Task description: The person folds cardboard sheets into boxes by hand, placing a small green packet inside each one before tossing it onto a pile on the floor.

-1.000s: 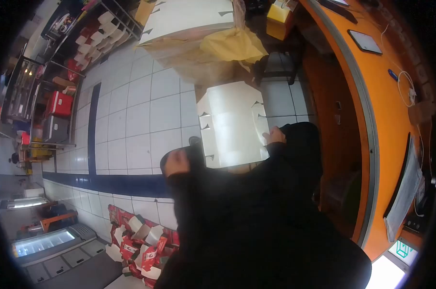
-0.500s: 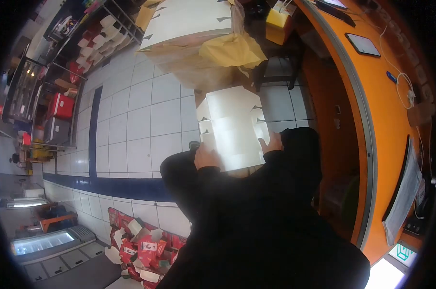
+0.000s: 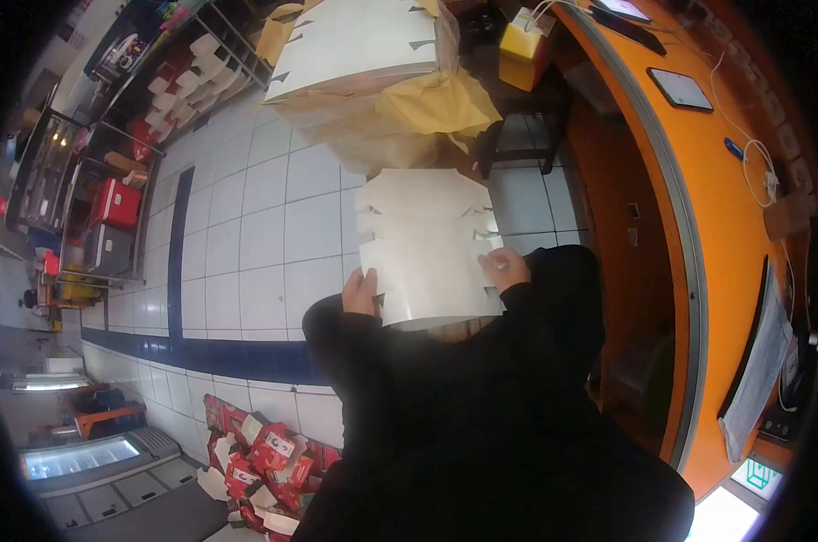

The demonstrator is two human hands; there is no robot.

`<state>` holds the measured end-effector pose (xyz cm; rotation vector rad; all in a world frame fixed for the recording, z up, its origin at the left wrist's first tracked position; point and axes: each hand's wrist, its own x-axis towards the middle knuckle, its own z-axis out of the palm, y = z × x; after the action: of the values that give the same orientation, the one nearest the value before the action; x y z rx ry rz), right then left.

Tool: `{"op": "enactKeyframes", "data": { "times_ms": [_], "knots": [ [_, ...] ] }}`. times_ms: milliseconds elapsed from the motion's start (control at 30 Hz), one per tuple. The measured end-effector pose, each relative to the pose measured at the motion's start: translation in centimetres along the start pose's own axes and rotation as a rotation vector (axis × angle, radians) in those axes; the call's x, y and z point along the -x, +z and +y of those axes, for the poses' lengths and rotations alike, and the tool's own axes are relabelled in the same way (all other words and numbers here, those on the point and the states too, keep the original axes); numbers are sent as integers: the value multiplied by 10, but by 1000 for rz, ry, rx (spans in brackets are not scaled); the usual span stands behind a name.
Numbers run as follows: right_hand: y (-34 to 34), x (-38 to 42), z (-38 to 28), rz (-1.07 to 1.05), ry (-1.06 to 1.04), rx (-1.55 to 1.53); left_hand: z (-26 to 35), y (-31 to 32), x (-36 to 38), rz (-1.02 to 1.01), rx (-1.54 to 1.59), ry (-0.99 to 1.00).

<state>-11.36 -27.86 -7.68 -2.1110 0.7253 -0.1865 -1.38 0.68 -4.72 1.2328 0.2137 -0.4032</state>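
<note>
Lifted and bent a little since the earlier frame, the white card point(image 3: 429, 248) is now held over the lap at both side edges. Its left edge is pinched in the left hand's narrow grip point(image 3: 361, 293), and its right edge is pinched by the right hand point(image 3: 505, 268). Past its far end, yellow paper point(image 3: 440, 101) is seen beside the stack of white cards point(image 3: 359, 41).

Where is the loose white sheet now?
In the head view, the loose white sheet is near the centre, held between left hand and right hand, just below the yellow paper.
</note>
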Motion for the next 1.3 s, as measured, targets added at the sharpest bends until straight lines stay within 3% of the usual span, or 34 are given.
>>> {"op": "enactKeyframes", "data": {
  "times_ms": [100,200,267,300,333,367,400,433,467,500,567,700,800,867,900,967,1033,1100,1167,1200,1233,1267,1300],
  "knots": [
    [2,6,-8,108,134,-142,10,4,9,21,103,7],
    [3,1,6,-46,253,-319,-8,-9,1,35,78,19],
    [-16,5,-6,-309,135,-374,-17,-17,2,40,20,47],
    [-17,6,-5,-310,134,-374,-18,-16,7,28,-348,134],
    [-17,11,-4,-208,39,-173,-19,-13,11,14,-716,217],
    [-18,14,-2,-106,-55,29,-20,-9,12,2,-731,74],
    [-16,15,-6,-108,-53,30,-23,1,17,47,-946,162],
    [-11,16,-16,-174,37,232,-30,12,21,92,-1160,253],
    [-5,17,-26,-240,128,434,-45,18,16,76,-1278,211],
    [1,23,-34,-239,129,435,-48,33,23,-16,-1285,235],
    [10,43,-43,-253,-42,617,-53,58,34,-71,-1590,250],
    [3,53,-53,-329,-18,691,-62,71,47,0,-1827,366],
    [-9,51,-52,-345,62,580,-45,76,54,99,-1758,493],
    [-15,51,-47,-311,100,461,-22,89,54,112,-1494,691],
    [-15,52,-45,-312,98,460,-22,96,50,114,-1495,691],
    [-13,55,-40,-238,48,463,-30,123,43,16,-1096,290],
    [-10,56,-35,-242,60,442,-50,133,27,-70,-963,89],
    [-12,57,-32,-277,49,412,-67,135,12,-97,-989,162],
    [-17,60,-31,-278,49,370,-76,134,0,-159,-909,34],
    [-19,62,-28,-286,51,292,-72,135,0,-103,-1029,172],
    [-21,65,-24,-296,53,214,-70,135,-2,-78,-996,153],
    [-15,69,-11,-161,2,195,-65,133,-4,-71,-979,152],
    [-11,69,-2,-163,3,195,-64,131,-6,-66,-960,152]
  ]
}}
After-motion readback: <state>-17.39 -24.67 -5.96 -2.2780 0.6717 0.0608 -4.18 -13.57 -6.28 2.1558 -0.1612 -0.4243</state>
